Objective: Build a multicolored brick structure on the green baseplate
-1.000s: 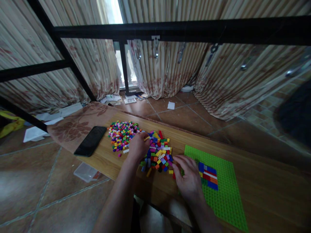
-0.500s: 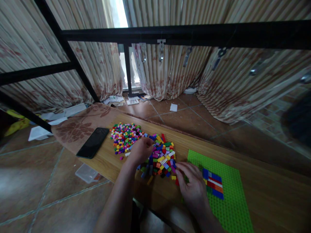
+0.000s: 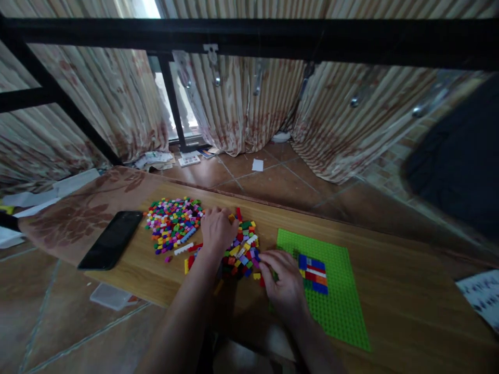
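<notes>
My left hand (image 3: 219,231) reaches over the heap of larger toy bricks (image 3: 244,249), back of the hand up, fingers bent forward and a little apart. Its fingertips are partly hidden, and no brick shows in them. At the right edge of the heap is my right hand (image 3: 284,275), thumb and forefinger closed on what looks like a small blue brick (image 3: 256,256). Just right of that hand lies a green studded baseplate (image 3: 343,296). On it sits a flat block of blue, red, white and orange bricks (image 3: 315,274), partly covered by the hand.
A second heap of smaller bricks (image 3: 171,221) lies left of my left hand, with a white brick strip (image 3: 184,249) below it. A black phone (image 3: 111,241) rests on the wooden table (image 3: 405,296). A dark metal rail (image 3: 249,36) runs across beyond the table.
The view has swung to the right. My left hand has shifted away from me over the heap, and its fingers have loosened. My right hand stays at the heap's right edge.
</notes>
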The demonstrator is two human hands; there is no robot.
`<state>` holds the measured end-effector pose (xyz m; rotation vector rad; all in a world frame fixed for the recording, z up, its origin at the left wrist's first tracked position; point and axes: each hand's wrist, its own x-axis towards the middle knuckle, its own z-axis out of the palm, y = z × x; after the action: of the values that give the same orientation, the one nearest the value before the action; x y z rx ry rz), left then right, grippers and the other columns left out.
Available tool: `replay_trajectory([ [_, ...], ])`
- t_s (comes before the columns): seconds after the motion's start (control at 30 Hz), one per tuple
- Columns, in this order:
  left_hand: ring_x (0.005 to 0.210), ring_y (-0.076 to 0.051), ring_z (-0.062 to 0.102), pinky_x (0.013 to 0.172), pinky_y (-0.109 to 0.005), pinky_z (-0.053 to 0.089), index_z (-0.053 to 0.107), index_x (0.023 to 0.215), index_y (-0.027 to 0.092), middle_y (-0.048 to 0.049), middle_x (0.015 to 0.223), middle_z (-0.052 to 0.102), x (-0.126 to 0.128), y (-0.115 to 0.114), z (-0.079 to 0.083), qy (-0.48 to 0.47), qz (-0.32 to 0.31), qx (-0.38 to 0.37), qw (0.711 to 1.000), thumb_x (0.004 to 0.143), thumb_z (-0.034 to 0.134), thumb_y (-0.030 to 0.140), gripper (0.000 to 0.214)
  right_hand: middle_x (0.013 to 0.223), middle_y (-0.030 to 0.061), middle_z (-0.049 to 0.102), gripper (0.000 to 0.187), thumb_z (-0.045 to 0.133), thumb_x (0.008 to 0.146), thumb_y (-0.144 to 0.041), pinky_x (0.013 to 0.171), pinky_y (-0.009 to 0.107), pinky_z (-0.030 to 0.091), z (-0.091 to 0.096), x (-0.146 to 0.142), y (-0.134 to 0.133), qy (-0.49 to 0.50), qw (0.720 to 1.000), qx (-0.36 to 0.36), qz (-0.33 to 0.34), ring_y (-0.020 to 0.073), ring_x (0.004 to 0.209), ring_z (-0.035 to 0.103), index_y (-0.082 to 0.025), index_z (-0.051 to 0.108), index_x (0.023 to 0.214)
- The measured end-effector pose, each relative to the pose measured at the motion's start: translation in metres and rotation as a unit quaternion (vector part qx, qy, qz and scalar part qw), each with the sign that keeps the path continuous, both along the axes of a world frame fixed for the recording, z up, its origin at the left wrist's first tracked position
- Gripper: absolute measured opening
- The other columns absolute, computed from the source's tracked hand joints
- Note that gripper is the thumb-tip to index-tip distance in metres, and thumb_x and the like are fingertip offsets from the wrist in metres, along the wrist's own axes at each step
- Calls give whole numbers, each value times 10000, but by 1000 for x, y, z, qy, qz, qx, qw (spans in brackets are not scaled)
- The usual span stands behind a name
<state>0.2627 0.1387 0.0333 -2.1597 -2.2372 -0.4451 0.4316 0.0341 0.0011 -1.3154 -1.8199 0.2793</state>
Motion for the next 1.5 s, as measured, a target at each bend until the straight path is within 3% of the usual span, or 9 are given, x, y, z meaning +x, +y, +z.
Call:
replay_trajectory([
  [0.5, 1010, -317, 629, 851, -399, 454, 712, 996, 191, -115, 890, 735, 9, -1, 8, 4, 32, -30, 999, 844, 502, 273, 272, 953, 48, 734, 175, 532, 920, -214, 846, 386, 491, 4, 10, -5, 16, 1000, -17, -5, 214, 924, 638, -229, 697, 976],
  [0.93, 1037, -300, 611, 890, -400, 463, 704, 1072, 210, -107, 1038, 705, 1, 4, 5, -16, 33, -38, 999, 826, 540, 310, 312, 938, 42, 736, 178, 540, 917, -202, 853, 386, 502, 2, 9, -5, 23, 1000, -11, -7, 207, 920, 645, -233, 707, 970],
  [1.17, 1025, -319, 611, 876, -421, 467, 717, 973, 183, -137, 1009, 690, 1, 6, 0, -13, 35, -40, 999, 811, 551, 296, 258, 926, 47, 740, 188, 539, 911, -207, 836, 393, 517, 1, 9, -3, 25, 1000, -13, -5, 214, 910, 655, -239, 716, 965],
  [1.33, 995, -302, 619, 868, -400, 470, 700, 969, 154, -134, 998, 691, -9, 7, 13, -71, 40, -34, 996, 824, 571, 360, 282, 934, 53, 742, 189, 542, 914, -221, 850, 403, 519, 2, 12, -2, 40, 999, -19, -15, 219, 924, 656, -235, 725, 959],
  [1.43, 874, -226, 632, 807, -327, 484, 676, 965, 139, -94, 936, 693, -12, -2, 28, -193, -34, -29, 980, 828, 591, 364, 276, 954, 68, 741, 181, 565, 913, -268, 862, 413, 519, 6, 13, -4, 100, 994, -38, -36, 224, 941, 655, -231, 726, 987],
  [1.5, 831, -187, 623, 773, -289, 488, 651, 981, 146, -66, 919, 683, -5, -14, 35, -279, -150, -30, 948, 832, 607, 363, 267, 1010, 85, 736, 209, 586, 907, -322, 854, 409, 529, 10, 12, -4, 189, 978, -73, -53, 224, 953, 661, -222, 714, 1039],
])
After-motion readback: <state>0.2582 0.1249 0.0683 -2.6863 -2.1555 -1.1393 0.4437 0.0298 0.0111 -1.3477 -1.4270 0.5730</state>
